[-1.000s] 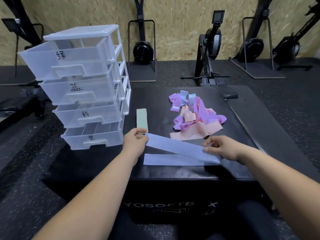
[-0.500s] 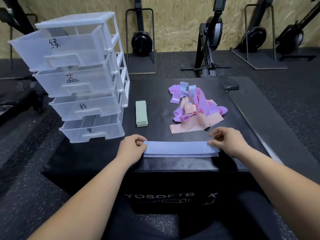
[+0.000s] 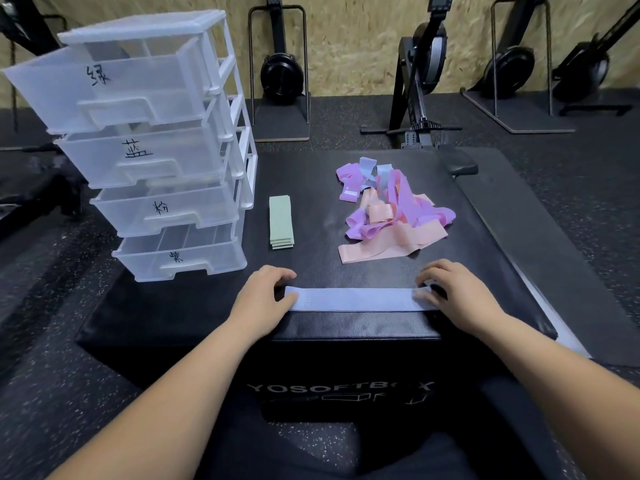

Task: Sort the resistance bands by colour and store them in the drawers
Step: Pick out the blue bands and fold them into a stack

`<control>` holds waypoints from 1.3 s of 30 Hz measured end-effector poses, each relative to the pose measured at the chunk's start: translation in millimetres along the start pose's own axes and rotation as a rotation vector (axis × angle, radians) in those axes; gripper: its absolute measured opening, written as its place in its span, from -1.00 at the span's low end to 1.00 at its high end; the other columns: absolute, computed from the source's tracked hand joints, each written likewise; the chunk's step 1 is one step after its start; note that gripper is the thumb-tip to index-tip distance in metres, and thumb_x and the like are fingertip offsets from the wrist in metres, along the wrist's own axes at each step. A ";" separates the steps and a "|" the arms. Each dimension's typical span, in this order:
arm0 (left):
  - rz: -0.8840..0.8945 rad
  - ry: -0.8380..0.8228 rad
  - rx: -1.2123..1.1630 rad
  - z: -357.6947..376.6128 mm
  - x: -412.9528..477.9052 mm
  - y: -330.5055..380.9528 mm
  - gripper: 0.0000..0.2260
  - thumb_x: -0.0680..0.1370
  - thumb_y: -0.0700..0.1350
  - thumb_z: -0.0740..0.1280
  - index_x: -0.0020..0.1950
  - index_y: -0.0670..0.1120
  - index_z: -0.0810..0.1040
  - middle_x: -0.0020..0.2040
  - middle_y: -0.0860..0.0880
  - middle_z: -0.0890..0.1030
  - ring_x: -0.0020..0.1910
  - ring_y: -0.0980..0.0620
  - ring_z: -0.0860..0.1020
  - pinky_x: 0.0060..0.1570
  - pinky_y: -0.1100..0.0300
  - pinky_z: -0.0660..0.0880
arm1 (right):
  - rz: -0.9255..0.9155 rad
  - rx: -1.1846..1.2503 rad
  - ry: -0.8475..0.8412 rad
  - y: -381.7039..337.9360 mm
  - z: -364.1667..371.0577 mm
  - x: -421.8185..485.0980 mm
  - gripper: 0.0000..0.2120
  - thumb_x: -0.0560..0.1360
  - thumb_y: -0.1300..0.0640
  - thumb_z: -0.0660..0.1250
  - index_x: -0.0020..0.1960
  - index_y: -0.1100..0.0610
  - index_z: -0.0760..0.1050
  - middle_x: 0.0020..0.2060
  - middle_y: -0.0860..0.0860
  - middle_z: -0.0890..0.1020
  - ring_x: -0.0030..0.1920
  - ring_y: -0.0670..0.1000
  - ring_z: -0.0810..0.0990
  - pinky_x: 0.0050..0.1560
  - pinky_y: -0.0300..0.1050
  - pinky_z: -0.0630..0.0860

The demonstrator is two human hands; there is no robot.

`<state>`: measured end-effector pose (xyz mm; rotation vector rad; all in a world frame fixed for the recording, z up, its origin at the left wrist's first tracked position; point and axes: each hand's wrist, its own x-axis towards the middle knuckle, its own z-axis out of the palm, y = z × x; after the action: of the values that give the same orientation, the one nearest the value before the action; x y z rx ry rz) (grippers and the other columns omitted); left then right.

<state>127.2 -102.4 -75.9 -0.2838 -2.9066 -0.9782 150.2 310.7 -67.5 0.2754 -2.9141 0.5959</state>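
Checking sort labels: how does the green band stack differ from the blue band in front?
The stack of sage-green fabric bands runs front to back; the light-blue fabric band runs left to right. The green stack lies untouched; the blue band is held at its ends by the left hand and right hand. Both lie flat on the black padded box.

blue band (image 3: 356, 299): a pale blue strip lying flat and crosswise along the near edge of the black box (image 3: 346, 358), its ends pinched by the left hand (image 3: 263, 301) and the right hand (image 3: 453, 296). green bands (image 3: 281, 221): a neat, squared stack, lying lengthwise just beside the drawer unit (image 3: 156, 143). mixed pile (image 3: 391, 209): purple, pink and pale blue bands tangled together, a long pink strip nearest. the drawer unit is translucent white, with four stacked drawers, each pulled partly out and marked with a handwritten black character.
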 end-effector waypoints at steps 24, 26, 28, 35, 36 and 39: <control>0.213 -0.325 0.318 -31.2 23.4 7.8 -0.56 0.41 0.29 0.52 0.25 0.25 0.59 0.22 0.30 0.53 0.21 0.17 0.45 0.25 0.08 0.49 | -0.103 -0.040 -0.281 7.5 -22.9 13.3 -0.59 0.32 -0.20 0.63 0.12 -0.19 0.65 0.04 -0.24 0.60 -0.06 -0.19 0.54 0.01 -0.16 0.51; 0.212 -0.314 0.274 -30.4 30.3 11.2 -0.51 0.38 0.34 0.50 0.26 0.24 0.59 0.20 0.28 0.53 0.21 0.19 0.48 0.26 0.08 0.51 | -0.091 -0.022 -0.275 5.5 -24.5 18.9 -0.60 0.32 -0.29 0.58 0.10 -0.21 0.64 0.02 -0.27 0.58 -0.05 -0.23 0.56 0.01 -0.16 0.54; 0.197 -0.292 0.209 -28.1 39.6 17.6 -0.51 0.39 0.33 0.51 0.28 0.22 0.59 0.19 0.26 0.54 0.20 0.21 0.51 0.26 0.07 0.53 | -0.071 0.017 -0.238 2.4 -24.6 26.9 -0.68 0.37 -0.29 0.55 0.06 -0.22 0.63 0.02 -0.28 0.59 -0.03 -0.25 0.60 0.01 -0.13 0.58; 0.192 -0.249 0.155 -7.1 88.9 57.1 -0.47 0.50 0.23 0.52 0.43 0.15 0.53 0.36 0.15 0.50 0.31 0.10 0.52 0.32 0.07 0.47 | -0.058 0.029 -0.156 -15.2 -21.2 85.9 -0.75 0.48 -0.15 0.51 0.13 -0.17 0.63 0.06 -0.21 0.59 -0.02 -0.16 0.61 0.04 0.01 0.62; 0.189 -0.246 0.150 -2.7 97.6 62.1 -0.46 0.51 0.22 0.52 0.45 0.14 0.51 0.38 0.13 0.50 0.32 0.08 0.52 0.33 0.06 0.46 | -0.057 0.019 -0.138 -17.6 -20.8 97.5 -0.75 0.49 -0.14 0.51 0.14 -0.16 0.63 0.07 -0.19 0.60 0.00 -0.11 0.61 0.06 0.03 0.61; 0.171 -0.230 0.135 13.1 124.1 74.4 -0.41 0.53 0.22 0.50 0.51 0.12 0.45 0.43 0.10 0.47 0.38 0.03 0.49 0.36 -0.01 0.46 | -0.059 -0.020 -0.096 -23.8 -19.6 134.1 -0.74 0.52 -0.06 0.47 0.20 -0.12 0.64 0.15 -0.11 0.61 0.14 0.01 0.61 0.09 0.00 0.57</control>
<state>19.8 -17.3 -27.7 -0.6637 -3.0670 -0.7657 27.2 277.2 -15.8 0.3970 -2.9898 0.5591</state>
